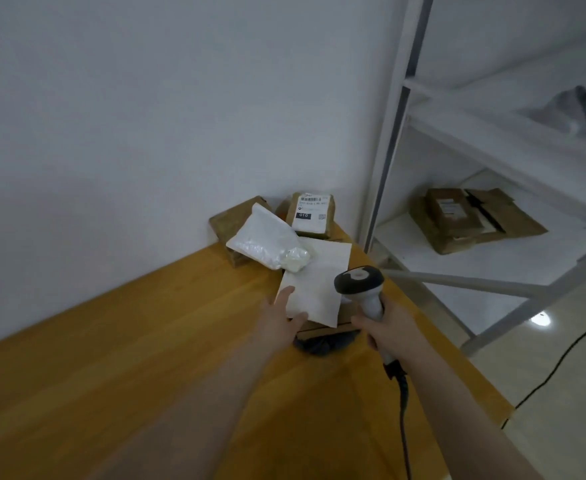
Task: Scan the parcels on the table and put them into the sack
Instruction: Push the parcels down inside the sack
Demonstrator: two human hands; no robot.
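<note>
Several parcels are piled at the far right corner of the wooden table (146,358). A flat white envelope parcel (319,282) lies nearest, on a brown box (326,328) with something dark under it. My left hand (282,318) pinches the envelope's near left corner, thumb on top. My right hand (386,327) grips a grey and white barcode scanner (362,285), its head over the envelope's right edge. Behind lie a white plastic bag parcel (267,240), a brown box (230,220) and a labelled brown box (312,214). No sack is in view.
A white wall stands behind the table. To the right is a white metal shelf rack (492,271) holding flattened brown cardboard (475,220). The scanner's black cable (404,410) runs down along my right forearm. Another black cable (561,362) crosses the floor.
</note>
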